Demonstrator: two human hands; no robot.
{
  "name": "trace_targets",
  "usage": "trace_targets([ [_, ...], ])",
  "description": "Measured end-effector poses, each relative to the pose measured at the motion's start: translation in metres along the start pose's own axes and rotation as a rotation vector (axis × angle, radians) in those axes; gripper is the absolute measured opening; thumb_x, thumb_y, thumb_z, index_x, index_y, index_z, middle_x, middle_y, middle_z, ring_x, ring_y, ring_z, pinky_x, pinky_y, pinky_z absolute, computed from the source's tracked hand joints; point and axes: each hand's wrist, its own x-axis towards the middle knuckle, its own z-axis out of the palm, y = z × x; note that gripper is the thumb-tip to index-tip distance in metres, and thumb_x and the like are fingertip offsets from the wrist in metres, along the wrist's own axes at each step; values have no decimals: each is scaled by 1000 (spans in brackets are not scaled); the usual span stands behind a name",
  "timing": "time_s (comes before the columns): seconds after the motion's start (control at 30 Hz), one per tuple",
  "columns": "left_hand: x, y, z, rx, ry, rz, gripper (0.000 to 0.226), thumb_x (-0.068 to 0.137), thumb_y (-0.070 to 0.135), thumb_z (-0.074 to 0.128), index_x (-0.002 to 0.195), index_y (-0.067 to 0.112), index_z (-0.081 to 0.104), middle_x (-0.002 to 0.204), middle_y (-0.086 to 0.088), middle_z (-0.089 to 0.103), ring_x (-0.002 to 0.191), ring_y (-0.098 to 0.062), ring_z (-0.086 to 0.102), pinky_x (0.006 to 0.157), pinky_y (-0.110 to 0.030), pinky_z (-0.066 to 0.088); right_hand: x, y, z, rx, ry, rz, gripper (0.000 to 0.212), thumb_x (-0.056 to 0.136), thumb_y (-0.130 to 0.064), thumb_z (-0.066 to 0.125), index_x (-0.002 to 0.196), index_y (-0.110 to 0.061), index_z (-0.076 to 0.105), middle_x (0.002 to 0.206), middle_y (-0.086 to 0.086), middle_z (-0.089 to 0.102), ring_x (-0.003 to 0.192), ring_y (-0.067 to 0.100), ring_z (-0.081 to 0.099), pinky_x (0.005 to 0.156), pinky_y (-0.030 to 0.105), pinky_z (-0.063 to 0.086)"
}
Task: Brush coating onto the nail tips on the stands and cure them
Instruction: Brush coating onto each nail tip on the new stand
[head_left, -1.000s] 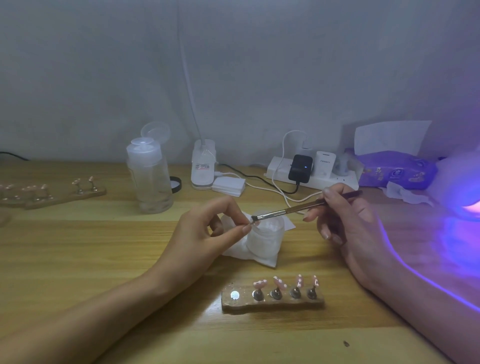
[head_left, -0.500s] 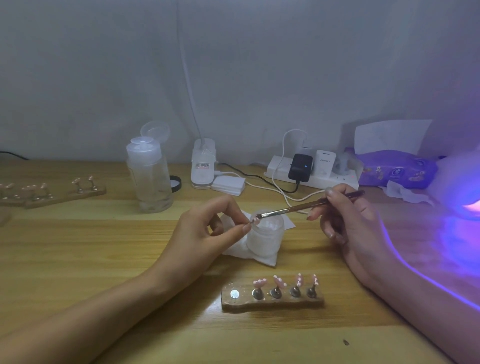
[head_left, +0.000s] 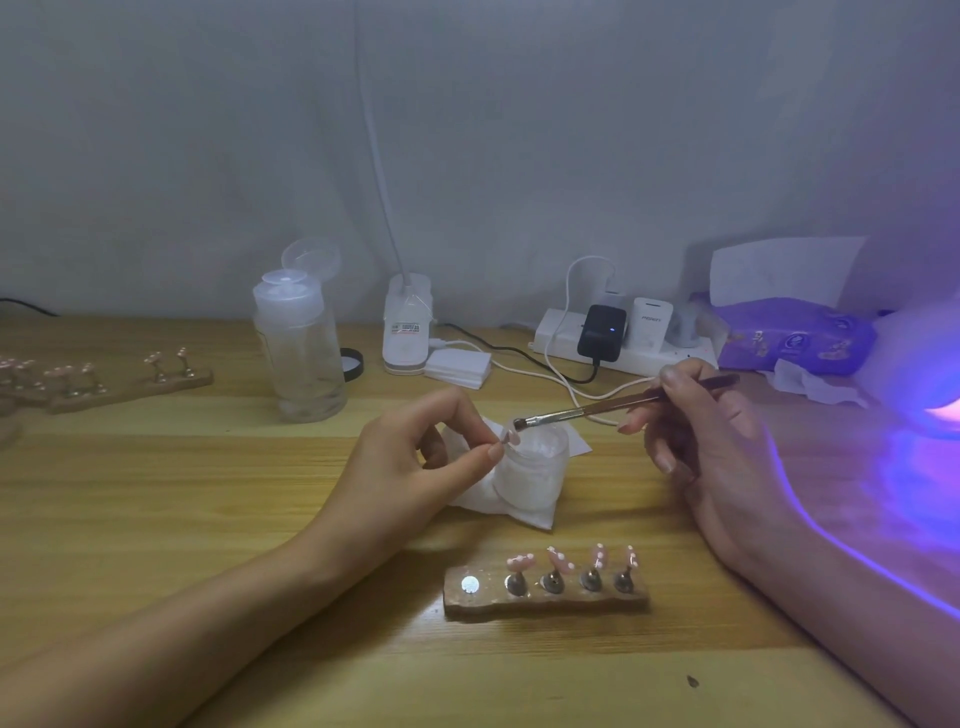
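Left hand pinches tiny nail tip. Right hand grips brush, bristles just by tip. Push hard: tip may slip, drop into open jar.

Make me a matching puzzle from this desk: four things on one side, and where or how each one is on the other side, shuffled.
Things
1. brush
2. single tip
3. bottle
4. stand

Places or states
A. pinched in the left hand
B. front middle, four tips on it, one spot bare
C. held in the right hand
D. back left, lid flipped open

Pairs: 1-C, 2-A, 3-D, 4-B
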Motion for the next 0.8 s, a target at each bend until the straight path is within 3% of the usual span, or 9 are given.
trace_targets([
  [0.1,-1,0,0,1,1,8,13,86,20,76,77,23,67,76,17,65,59,-3,47,62,-10,40,0,1,2,-30,-40,12,23,91,-33,55,69,-32,61,68,9,71,38,9,42,36,13,27],
  [0.23,-1,0,0,2,-3,20,12,86,22,76,77,23,67,76,18,65,58,-3,46,61,-10,39,1,3,0,-49,13,37,17,91,-29,57,76,-23,55,67,12,70,37,10,41,35,14,26],
  [0.43,-1,-2,0,5,-10,27,16,87,21,76,77,27,66,74,21,62,59,-2,46,60,-10,40,-1,0,0,-24,40,-52,34,100,-21,50,68,-29,59,65,9,70,37,10,40,37,14,29],
  [0.63,0,-3,1,-2,1,34,10,82,32,71,76,26,64,81,15,66,59,-2,46,60,-9,39,-2,2,1,-57,-16,-36,18,94,-27,54,78,-19,52,66,11,70,37,11,39,38,15,30],
  [0.8,0,-4,1,27,-1,64,12,83,30,71,76,26,63,78,18,62,58,-3,45,60,-9,38,-1,4,-2,-91,-2,-47,20,94,-28,55,80,-15,50,66,13,70,36,11,38,39,16,31],
])
